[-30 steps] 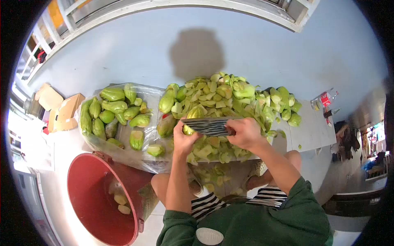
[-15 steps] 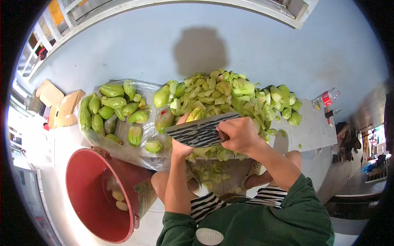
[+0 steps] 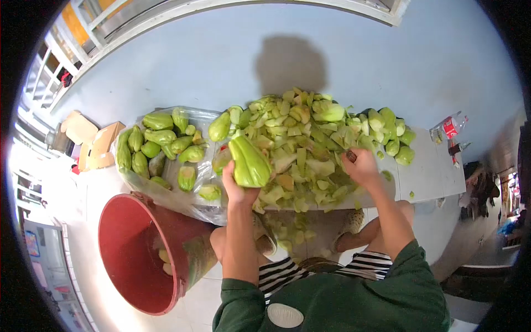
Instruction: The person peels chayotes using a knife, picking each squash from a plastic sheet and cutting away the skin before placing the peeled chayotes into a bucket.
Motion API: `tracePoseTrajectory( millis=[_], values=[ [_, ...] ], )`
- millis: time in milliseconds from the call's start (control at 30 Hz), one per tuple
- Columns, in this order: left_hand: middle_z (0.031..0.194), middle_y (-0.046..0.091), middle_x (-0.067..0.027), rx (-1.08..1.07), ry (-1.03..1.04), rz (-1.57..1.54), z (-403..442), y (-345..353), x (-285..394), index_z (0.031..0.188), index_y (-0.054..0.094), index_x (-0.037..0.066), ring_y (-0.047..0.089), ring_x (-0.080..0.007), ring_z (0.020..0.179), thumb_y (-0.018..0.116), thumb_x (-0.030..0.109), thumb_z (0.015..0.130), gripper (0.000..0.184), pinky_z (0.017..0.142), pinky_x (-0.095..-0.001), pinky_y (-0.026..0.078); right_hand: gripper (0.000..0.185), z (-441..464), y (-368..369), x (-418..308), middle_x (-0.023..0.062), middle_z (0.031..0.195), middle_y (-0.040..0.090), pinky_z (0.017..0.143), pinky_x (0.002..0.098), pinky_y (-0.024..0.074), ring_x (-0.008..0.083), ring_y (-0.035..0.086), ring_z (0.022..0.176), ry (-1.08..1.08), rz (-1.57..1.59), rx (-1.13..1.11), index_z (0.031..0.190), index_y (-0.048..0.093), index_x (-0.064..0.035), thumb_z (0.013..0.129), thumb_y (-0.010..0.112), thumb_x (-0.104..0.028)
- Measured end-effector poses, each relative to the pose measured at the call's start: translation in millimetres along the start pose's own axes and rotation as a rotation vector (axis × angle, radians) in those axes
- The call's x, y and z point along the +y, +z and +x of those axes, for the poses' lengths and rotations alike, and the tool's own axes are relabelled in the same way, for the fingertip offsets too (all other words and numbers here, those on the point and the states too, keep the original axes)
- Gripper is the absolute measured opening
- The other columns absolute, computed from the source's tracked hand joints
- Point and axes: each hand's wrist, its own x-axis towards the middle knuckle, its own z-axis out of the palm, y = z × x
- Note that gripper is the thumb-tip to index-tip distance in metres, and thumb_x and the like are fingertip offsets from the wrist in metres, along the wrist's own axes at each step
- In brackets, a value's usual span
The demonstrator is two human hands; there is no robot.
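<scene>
A large light-green chayote (image 3: 251, 165) is in my left hand (image 3: 237, 188), fingers wrapped round its side. Over the right part of the peel heap, my right hand (image 3: 363, 167) grips the dark handle of a knife (image 3: 351, 156); its blade is too blurred to make out. Between and behind both hands spreads a heap of green peelings and cut pieces (image 3: 310, 149). Left of my left hand, several whole chayotes (image 3: 160, 137) lie on a clear plastic bag (image 3: 210, 213).
A red bucket (image 3: 119, 254) with a few pale pieces inside stands at my left. More chayotes (image 3: 390, 124) sit at the heap's right end, near a plastic bottle (image 3: 451, 128). An open cardboard box (image 3: 102, 145) is far left. Scraps lie on the floor between my feet.
The knife has moved right, away from the chayote, with my right hand. My left hand has turned, and the chayote now shows fully. The view has shifted slightly.
</scene>
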Motion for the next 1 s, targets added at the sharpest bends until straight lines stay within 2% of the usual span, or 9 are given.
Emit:
tracePoseTrajectory(
  millis=[33, 167, 233, 300, 400, 467, 667, 867, 1000],
  values=[
    [0.118, 0.059, -0.0184, 0.225, -0.003, -0.034, 3, 0, -3, 0.131, 0.05, 0.009, 0.059, -0.0379, 0.104, 0.054, 0.051, 0.08, 0.067, 0.077, -0.0499, 0.051, 0.036, 1, -6, 6, 0.0187, 0.057, 0.056, 0.057, 0.0465, 0.0456, 0.0378, 0.057, 0.056, -0.01, 0.013, 0.011, 0.069, 0.057, 0.0021, 0.085, 0.063, -0.029],
    [0.12, 0.06, -0.016, 0.212, -0.095, 0.127, 8, -12, -42, 0.134, 0.049, 0.011, 0.061, -0.0377, 0.104, 0.05, 0.055, 0.08, 0.069, 0.075, -0.047, 0.051, 0.035, -8, -31, 50, 0.0165, 0.054, 0.053, 0.053, 0.0433, 0.0411, 0.0331, 0.052, 0.051, 0.037, 0.044, 0.098, 0.067, 0.055, 0.0027, 0.085, 0.065, -0.026],
    [0.12, 0.06, -0.0172, 0.162, -0.155, 0.17, 4, -9, -64, 0.134, 0.048, 0.009, 0.061, -0.0391, 0.104, 0.051, 0.051, 0.08, 0.068, 0.077, -0.0503, 0.051, 0.036, -10, -44, 87, 0.0131, 0.053, 0.048, 0.05, 0.0418, 0.0365, 0.0261, 0.046, 0.046, 0.035, 0.263, 0.326, 0.066, 0.052, 0.0031, 0.084, 0.068, -0.024],
    [0.126, 0.056, -0.0184, 0.068, -0.279, 0.274, 8, -9, -92, 0.142, 0.04, 0.008, 0.058, -0.0369, 0.111, 0.058, 0.036, 0.082, 0.069, 0.085, -0.0497, 0.05, 0.033, -15, -61, 124, 0.0065, 0.052, 0.046, 0.046, 0.0365, 0.033, 0.0177, 0.042, 0.044, 0.094, 0.327, 0.428, 0.065, 0.051, 0.001, 0.085, 0.069, -0.019],
    [0.129, 0.054, -0.0186, 0.088, -0.36, 0.526, 33, -11, -157, 0.145, 0.035, 0.003, 0.057, -0.0344, 0.114, 0.06, 0.023, 0.082, 0.072, 0.092, -0.0463, 0.049, 0.022, -26, -75, 174, -0.0029, 0.054, 0.047, 0.042, 0.0273, 0.0272, 0.0092, 0.038, 0.044, 0.341, 0.881, 0.646, 0.072, 0.053, -0.0061, 0.091, 0.064, -0.011],
    [0.129, 0.054, -0.0182, 0.038, -0.384, 0.795, 52, 38, -197, 0.146, 0.031, -0.003, 0.057, -0.0319, 0.115, 0.062, 0.018, 0.081, 0.075, 0.095, -0.0408, 0.048, 0.023, -32, -75, 199, -0.0013, 0.053, 0.045, 0.041, 0.0282, 0.0291, 0.0103, 0.038, 0.042, 0.394, 0.976, 0.766, 0.072, 0.051, -0.0068, 0.089, 0.065, -0.012],
    [0.124, 0.054, -0.0282, -0.461, -0.038, 1.749, 114, 105, -329, 0.144, 0.032, -0.002, 0.054, -0.0441, 0.113, 0.074, 0.035, 0.076, 0.088, 0.096, -0.0428, 0.047, 0.021, -30, -90, 237, -0.0002, 0.055, 0.042, 0.042, 0.0283, 0.0347, 0.0117, 0.039, 0.044, 0.331, 1.112, 0.941, 0.076, 0.049, -0.0081, 0.087, 0.067, -0.01],
    [0.134, 0.044, -0.0253, -0.589, 0.348, 2.143, 155, 119, -414, 0.15, 0.027, 0.007, 0.047, -0.044, 0.119, 0.071, 0.036, 0.08, 0.087, 0.091, -0.0508, 0.049, 0.026, -25, -93, 241, 0.0003, 0.054, 0.044, 0.042, 0.0279, 0.0341, 0.011, 0.041, 0.045, 0.418, 0.973, 0.966, 0.069, 0.049, -0.008, 0.087, 0.068, -0.013],
    [0.148, 0.031, -0.0248, -0.454, 0.39, 2.221, 170, 83, -458, 0.155, 0.015, 0.011, 0.034, -0.0449, 0.134, 0.058, 0.03, 0.091, 0.079, 0.105, -0.0546, 0.037, 0.035, -21, -90, 252, 0.0008, 0.052, 0.046, 0.042, 0.0275, 0.033, 0.0101, 0.043, 0.045, 0.417, 0.779, 1.004, 0.062, 0.046, -0.01, 0.087, 0.069, -0.017]
  ],
)
